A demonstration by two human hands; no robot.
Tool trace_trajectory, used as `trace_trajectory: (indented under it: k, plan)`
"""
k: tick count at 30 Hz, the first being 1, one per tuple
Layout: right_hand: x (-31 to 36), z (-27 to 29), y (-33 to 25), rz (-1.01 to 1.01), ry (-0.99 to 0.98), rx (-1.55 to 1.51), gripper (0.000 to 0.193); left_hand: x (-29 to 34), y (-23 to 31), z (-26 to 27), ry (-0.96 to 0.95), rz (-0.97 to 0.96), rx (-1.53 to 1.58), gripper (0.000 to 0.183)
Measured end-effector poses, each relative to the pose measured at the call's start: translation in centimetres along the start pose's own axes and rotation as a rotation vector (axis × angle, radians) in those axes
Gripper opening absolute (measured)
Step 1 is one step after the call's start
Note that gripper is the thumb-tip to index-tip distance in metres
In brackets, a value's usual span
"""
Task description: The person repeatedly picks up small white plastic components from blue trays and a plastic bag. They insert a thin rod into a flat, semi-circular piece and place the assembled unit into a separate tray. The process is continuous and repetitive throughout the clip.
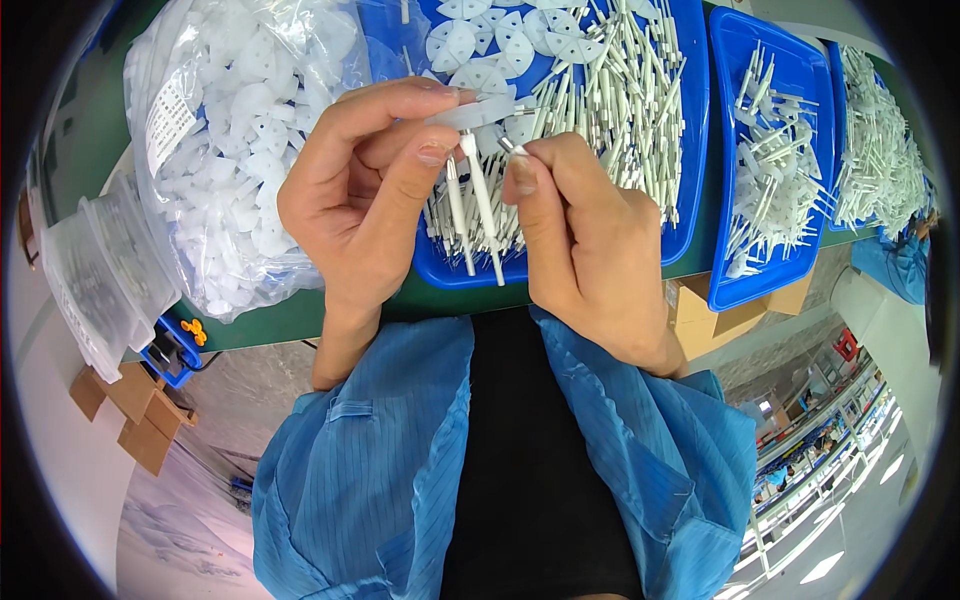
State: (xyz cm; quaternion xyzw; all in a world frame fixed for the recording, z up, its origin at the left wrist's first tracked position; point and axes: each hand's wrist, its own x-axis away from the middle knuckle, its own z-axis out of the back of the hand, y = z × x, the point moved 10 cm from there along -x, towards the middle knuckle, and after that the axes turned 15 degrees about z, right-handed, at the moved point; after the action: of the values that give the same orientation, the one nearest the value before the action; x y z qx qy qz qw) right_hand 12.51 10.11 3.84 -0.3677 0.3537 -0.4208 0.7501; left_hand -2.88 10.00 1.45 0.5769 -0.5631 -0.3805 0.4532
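Between the thumb and fingers of my left hand (350,200) is a translucent white plastic plate (478,112), seen nearly edge-on. Two slim white rods (484,205) hang from its underside, side by side. My right hand (595,245) is closed in a pinch on another white rod (510,146), whose metal end points toward the plate without visibly touching it; the fingers hide most of that rod. Both hands are above a blue tray (697,130) holding a heap of white metal-tipped rods (640,110) and, at its far left, rounded triangular plates with small holes (485,45).
A clear bag of white plates (240,150) lies left of the tray. To the right, a second blue tray (722,60) holds plates with rods attached, beside another heap of white pieces (872,140). Clear tubs (95,275) stand far left; a cardboard box (700,325) sits below the table's edge.
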Motion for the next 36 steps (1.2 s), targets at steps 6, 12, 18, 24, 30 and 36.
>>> trace_trajectory:
  k: [6, 12, 18, 24, 30, 36]
  plan:
    - [-0.2, 0.4, -0.6, 0.038, 0.025, -0.034, 0.008, 0.2, 1.4, -1.3, -0.088, -0.122, -0.100, 0.027]
    - [-0.1, -1.1, 0.8, 0.001, -0.123, -0.466, 0.008, -0.1, 0.3, -0.4, -0.168, 0.039, 0.005, 0.034]
    - [-0.1, -0.1, -1.5, 0.264, 0.046, -0.178, 0.013, 0.4, 1.2, -0.4, -0.144, -0.098, -0.032, 0.032]
    - [0.6, 0.6, -3.9, 0.432, 0.077, 0.134, 0.017, 0.9, 2.5, -1.2, -0.168, -0.278, -0.091, 0.037]
    - [0.7, 0.7, -2.0, 0.593, 0.160, -0.098, 0.025, 1.4, 3.4, -2.2, -0.062, -0.210, -0.170, 0.047]
    - [0.0, 1.6, -1.5, 0.525, 0.057, 0.035, 0.031, 1.2, 4.0, -2.8, -0.115, -0.315, -0.493, 0.030]
